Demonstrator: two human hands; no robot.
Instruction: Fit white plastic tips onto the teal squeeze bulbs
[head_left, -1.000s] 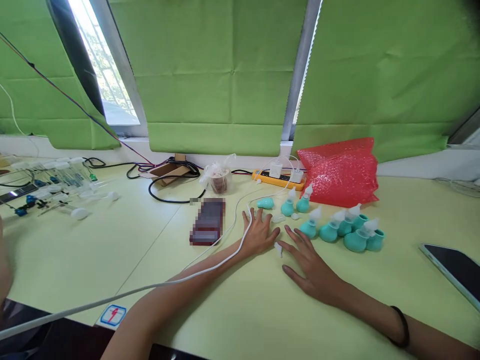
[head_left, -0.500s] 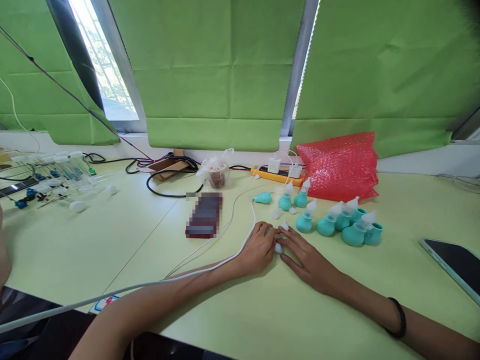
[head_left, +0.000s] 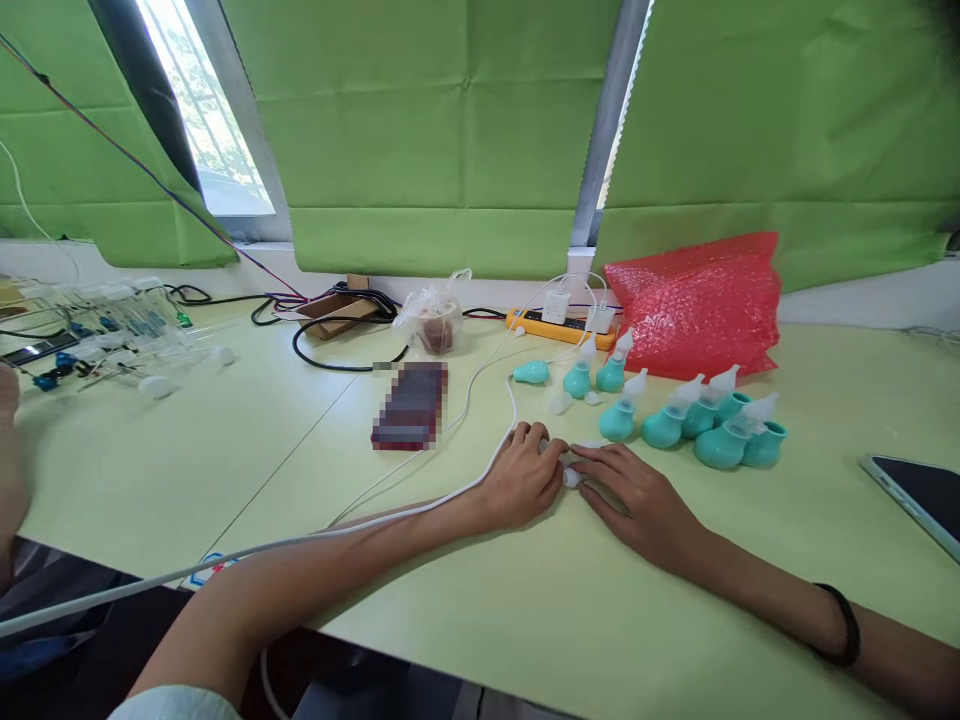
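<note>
My left hand (head_left: 525, 478) rests on the pale green table (head_left: 465, 590) with its fingers curled. My right hand (head_left: 637, 497) lies beside it, fingertips meeting the left's. Between the two sets of fingertips sits a small white translucent piece (head_left: 572, 478), pinched by both hands. Just beyond lie a loose teal bulb (head_left: 532, 373), a clear cap (head_left: 559, 403) and several teal bulbs with white tips (head_left: 720, 435) standing in a loose row to the right.
A white cable (head_left: 420, 510) runs over my left forearm toward an orange power strip (head_left: 561, 327). A red plastic bag (head_left: 694, 305), a dark blurred phone-like item (head_left: 411, 405), a tablet (head_left: 919, 495) at right, and another person's hand (head_left: 9, 440) at far left.
Both hands went from flat and spread to closed together on the small white piece, drawing slightly toward me. The view shifted a little.
</note>
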